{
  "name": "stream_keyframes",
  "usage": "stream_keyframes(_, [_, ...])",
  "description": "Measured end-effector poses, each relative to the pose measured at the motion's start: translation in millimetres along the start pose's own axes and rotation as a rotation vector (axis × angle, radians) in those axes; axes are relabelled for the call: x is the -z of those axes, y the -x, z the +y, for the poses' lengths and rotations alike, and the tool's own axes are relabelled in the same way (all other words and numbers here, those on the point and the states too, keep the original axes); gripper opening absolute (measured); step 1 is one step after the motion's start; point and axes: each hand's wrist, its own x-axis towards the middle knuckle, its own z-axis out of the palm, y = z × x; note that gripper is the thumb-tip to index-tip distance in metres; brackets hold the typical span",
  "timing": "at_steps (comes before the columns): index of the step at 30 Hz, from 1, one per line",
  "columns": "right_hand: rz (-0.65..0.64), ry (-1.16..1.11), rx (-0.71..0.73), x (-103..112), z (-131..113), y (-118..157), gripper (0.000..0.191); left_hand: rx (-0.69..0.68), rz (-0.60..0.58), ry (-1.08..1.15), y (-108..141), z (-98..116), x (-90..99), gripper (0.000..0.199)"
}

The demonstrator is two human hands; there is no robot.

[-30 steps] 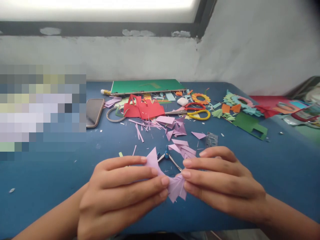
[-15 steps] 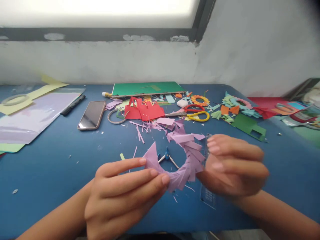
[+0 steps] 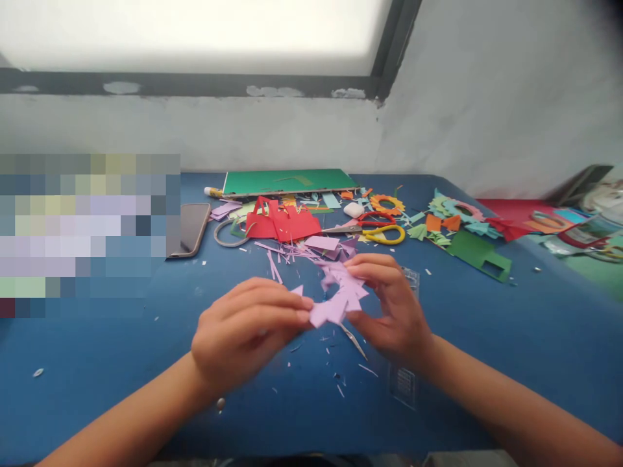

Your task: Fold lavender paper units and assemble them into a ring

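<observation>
While both hands are raised above the blue bench (image 3: 97, 363), a curved chain of folded lilac paper (image 3: 343, 298) is held between them, near the centre of the view. The left hand (image 3: 253, 324) pinches the chain's left part between thumb and fingers; a lilac tip projects above these fingers. The right hand (image 3: 389, 311) grips the opposite side, its fingers above and its thumb below. Pointed folds fan outward along the chain's near edge.

Beneath the chain, one metal leg of a tool (image 3: 354, 342) shows on the bench, the remainder being largely hidden. A clear plastic strip (image 3: 403, 386) lies partly behind the right hand. Beyond the hands are scattered lilac strips (image 3: 275, 267), red paper (image 3: 296, 224) and scissors (image 3: 357, 229) with one red and one yellow handle loop. A green board (image 3: 287, 181) lies farther back, toward the wall. To the right rest a multicoloured paper ring (image 3: 440, 204) and a dark green sheet (image 3: 467, 253) with a rectangular cut-out; to the left, a phone (image 3: 195, 227) is partly obscured by pixelation.
</observation>
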Motion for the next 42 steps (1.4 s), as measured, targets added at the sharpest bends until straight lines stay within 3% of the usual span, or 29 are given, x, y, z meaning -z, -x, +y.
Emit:
stream_keyframes(1, [-0.021,0.048,-0.013,1,1,-2,0.033,0.077,0.076,0.074,-1,-4,-4.6,0.021])
stream_keyframes(3, [-0.085,0.084,-0.074,2,4,-5,0.021,0.285,0.097,0.172,-1,-12,-12.5,0.014])
stream_keyframes(6, [-0.292,-0.054,-0.335,2,5,-8,0.011,0.582,0.111,0.263,-1,-19,-17.9,0.006])
stream_keyframes(9, [-0.445,-0.17,-0.529,-1,4,-7,0.018,0.839,-0.058,0.403,-3,-22,-17.5,0.017])
stream_keyframes(12, [-0.495,-0.2,-0.55,-5,3,-4,0.024,0.965,-0.285,0.523,-6,-22,-15.7,0.019])
stream_keyframes(14, [-0.517,-0.207,-0.564,-7,2,-3,0.027,0.976,-0.351,0.519,-7,-21,-14.9,0.019])
stream_keyframes(25, [-0.578,-0.242,-0.577,-6,-13,-6,0.022,0.922,-0.43,0.397,-2,-15,-15.3,0.031])
stream_keyframes(28, [-0.543,-0.482,-0.672,-6,-17,-7,0.025,0.804,-0.359,0.373,1,-15,-11.6,0.032])
stream_keyframes(32, [-0.537,-0.975,-0.881,-10,-15,-5,0.04,0.745,-0.194,0.711,1,-17,-5.5,0.036])
stream_keyframes(34, [-0.561,-1.11,-0.95,-13,-13,-1,0.043,0.713,-0.219,0.796,1,-15,-3.7,0.032])
stream_keyframes(37, [-0.624,-1.188,-1.007,-17,-12,3,0.043,0.622,-0.356,0.779,-1,-10,-4.5,0.036])
stream_keyframes(39, [-0.684,-1.053,-0.971,-17,-11,2,0.039,0.627,-0.351,0.767,-1,-9,-7.6,0.017])
stream_keyframes(41, [-0.705,-0.631,-0.823,-11,-6,-3,0.033,0.715,-0.28,0.78,-2,-11,-11.4,0.009])
stream_keyframes(42, [-0.682,-0.276,-0.688,-5,-2,-7,0.029,0.775,-0.24,0.794,-3,-12,-13.2,0.01])
